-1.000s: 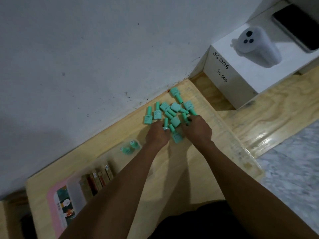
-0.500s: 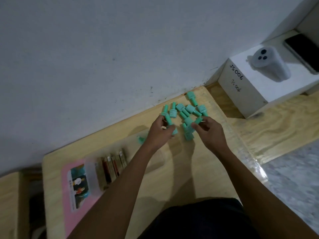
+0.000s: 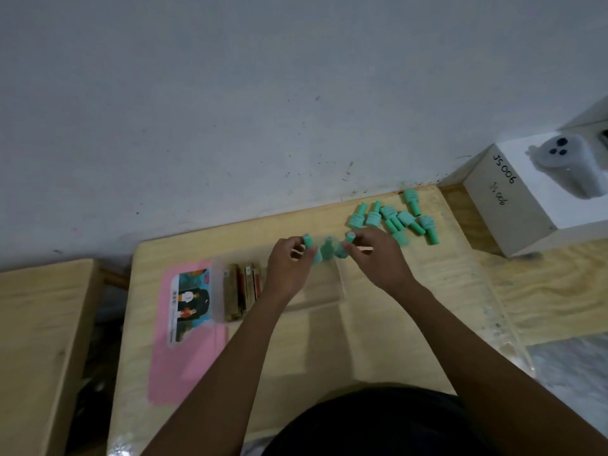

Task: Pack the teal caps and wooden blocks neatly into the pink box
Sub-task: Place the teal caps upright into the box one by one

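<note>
The left hand [image 3: 289, 269] and right hand [image 3: 378, 258] each pinch teal caps [image 3: 326, 250] over the pink box [image 3: 187, 373], mid-loading; next, I judge, they need seating in a row beside the wooden blocks [image 3: 237, 291].

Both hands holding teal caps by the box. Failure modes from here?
1. The left hand and right hand each pinch teal caps at the fingertips, so one may slip and roll away.
2. The pink box has a clear tray whose walls barely show, so caps may land outside it.
3. Dropped caps may knock the wooden blocks out of their row.
</note>
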`<state>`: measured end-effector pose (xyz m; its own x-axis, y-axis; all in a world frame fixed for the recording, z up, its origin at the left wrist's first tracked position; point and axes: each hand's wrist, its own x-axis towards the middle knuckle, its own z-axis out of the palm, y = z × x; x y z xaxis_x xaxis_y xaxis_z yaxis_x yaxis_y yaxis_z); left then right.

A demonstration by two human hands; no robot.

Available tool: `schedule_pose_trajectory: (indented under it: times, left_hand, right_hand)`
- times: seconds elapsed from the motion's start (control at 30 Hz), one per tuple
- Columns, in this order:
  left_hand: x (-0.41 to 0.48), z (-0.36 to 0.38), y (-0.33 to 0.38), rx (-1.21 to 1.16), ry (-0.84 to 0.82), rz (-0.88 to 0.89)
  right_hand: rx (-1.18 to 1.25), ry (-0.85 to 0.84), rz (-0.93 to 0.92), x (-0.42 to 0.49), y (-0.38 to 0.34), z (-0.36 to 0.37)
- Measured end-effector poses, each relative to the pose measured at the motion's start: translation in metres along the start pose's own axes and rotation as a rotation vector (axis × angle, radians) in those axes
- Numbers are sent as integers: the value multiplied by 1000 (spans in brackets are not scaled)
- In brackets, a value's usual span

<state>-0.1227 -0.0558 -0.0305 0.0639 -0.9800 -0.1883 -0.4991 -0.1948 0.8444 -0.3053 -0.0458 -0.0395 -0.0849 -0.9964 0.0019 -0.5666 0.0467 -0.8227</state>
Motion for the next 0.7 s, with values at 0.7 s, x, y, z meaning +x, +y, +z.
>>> schedule_pose_trajectory:
  times: [0.7]
  left_hand:
    - [7, 30, -38, 249, -14, 19]
  right_hand:
    - [-642, -155, -83, 13, 4, 36]
